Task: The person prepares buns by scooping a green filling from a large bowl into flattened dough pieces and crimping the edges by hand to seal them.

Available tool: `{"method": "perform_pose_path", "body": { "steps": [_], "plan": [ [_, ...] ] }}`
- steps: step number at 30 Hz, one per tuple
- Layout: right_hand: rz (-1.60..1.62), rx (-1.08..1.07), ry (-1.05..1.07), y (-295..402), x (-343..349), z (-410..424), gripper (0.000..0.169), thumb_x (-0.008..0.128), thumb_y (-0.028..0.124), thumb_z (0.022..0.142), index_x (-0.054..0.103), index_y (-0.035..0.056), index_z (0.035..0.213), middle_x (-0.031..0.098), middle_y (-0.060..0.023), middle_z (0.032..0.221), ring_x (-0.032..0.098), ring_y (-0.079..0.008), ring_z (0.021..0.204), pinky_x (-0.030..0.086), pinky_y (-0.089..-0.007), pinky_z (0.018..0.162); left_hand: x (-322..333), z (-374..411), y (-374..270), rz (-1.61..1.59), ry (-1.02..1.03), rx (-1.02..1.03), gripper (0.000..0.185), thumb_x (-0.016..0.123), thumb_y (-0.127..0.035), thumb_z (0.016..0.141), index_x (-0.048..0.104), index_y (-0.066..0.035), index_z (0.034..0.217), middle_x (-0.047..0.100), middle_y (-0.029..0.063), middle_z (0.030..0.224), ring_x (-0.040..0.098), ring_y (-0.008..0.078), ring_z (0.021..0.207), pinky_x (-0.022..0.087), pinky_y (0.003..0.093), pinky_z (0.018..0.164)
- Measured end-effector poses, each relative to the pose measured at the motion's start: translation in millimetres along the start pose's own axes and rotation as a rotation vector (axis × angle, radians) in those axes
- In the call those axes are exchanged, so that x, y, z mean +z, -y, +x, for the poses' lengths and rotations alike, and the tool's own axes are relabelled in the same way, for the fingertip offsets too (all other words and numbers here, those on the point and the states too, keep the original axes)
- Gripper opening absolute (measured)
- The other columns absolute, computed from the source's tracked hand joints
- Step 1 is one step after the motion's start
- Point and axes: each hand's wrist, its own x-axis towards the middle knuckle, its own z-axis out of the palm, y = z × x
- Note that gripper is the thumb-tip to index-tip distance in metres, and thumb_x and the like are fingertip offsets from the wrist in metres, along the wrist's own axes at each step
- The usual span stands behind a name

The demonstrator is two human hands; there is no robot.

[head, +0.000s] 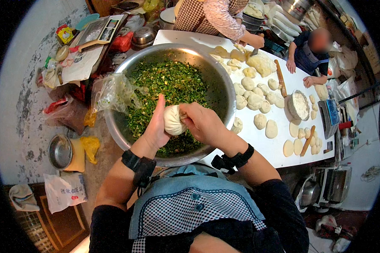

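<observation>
A pleated dough bun (172,121) rests in my left hand (156,129), its thumb pointing up along the side. My right hand (205,124) pinches the gathered folds on the bun's right side with thumb and fingertips. Both hands are over a large stainless steel bowl (221,90) of chopped green filling (167,79). The hands and bun hide part of the filling. A clear plastic bag (114,92) hangs over the bowl's left rim. Just right of the bowl, another pleated bun (237,125) sits on the white table (256,148).
Dough pieces (255,101), flattened rounds (271,129), two rolling pins (280,78) (307,141) and a flour bowl (299,106) occupy the table. Across it, one person's hand (256,41) works near a large dough lump (262,64); another person's hands (308,81) are at the far right edge.
</observation>
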Motion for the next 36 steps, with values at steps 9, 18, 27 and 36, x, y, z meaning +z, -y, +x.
{"method": "perform_pose_path", "body": {
  "steps": [9, 18, 27, 36],
  "plan": [
    [-0.286, -0.279, 0.285, 2.9, -11.7, -6.7, 0.012, 0.06, 0.009, 0.079, 0.054, 0.0058, 0.089, 0.054, -0.0113, 0.078, 0.058, -0.0305, 0.065, 0.048, -0.039, 0.053, -13.0, 4.7, -0.9, 0.022, 0.042, -0.283, 0.084, 0.026, -0.074, 0.087, 0.058, -0.002, 0.114, 0.063, 0.015, 0.11, 0.063, 0.0254, 0.1, 0.052, 0.0412, 0.087],
    [0.002, 0.078, -0.023, -5.8, 0.9, -2.5, 0.008, 0.059, 0.009, 0.083, 0.057, 0.0039, 0.088, 0.056, -0.013, 0.076, 0.058, -0.0342, 0.068, 0.048, -0.043, 0.057, 13.9, -5.9, -0.5, -0.014, -0.123, 0.052, 0.076, 0.026, -0.071, 0.089, 0.061, -0.005, 0.107, 0.066, 0.0098, 0.102, 0.065, 0.0228, 0.094, 0.052, 0.0382, 0.085],
    [-0.206, -0.232, 0.234, 2.8, -8.2, -2.1, 0.008, 0.06, 0.009, 0.079, 0.057, 0.0065, 0.086, 0.055, -0.0115, 0.076, 0.059, -0.0315, 0.068, 0.048, -0.0418, 0.055, -10.7, 4.2, 6.9, 0.074, -0.116, -0.113, 0.074, 0.029, -0.068, 0.09, 0.063, -0.004, 0.103, 0.067, 0.0116, 0.1, 0.065, 0.0233, 0.092, 0.053, 0.0386, 0.083],
    [-0.169, 0.009, 0.155, -14.8, 9.1, -15.0, 0.008, 0.058, 0.012, 0.081, 0.053, 0.0068, 0.086, 0.054, -0.0119, 0.073, 0.058, -0.0329, 0.06, 0.047, -0.0423, 0.053, -0.9, 0.4, 11.6, 0.048, -0.087, -0.062, 0.075, 0.029, -0.068, 0.091, 0.06, -0.002, 0.11, 0.064, 0.0132, 0.109, 0.063, 0.0253, 0.099, 0.052, 0.0399, 0.087]
  ]
}}
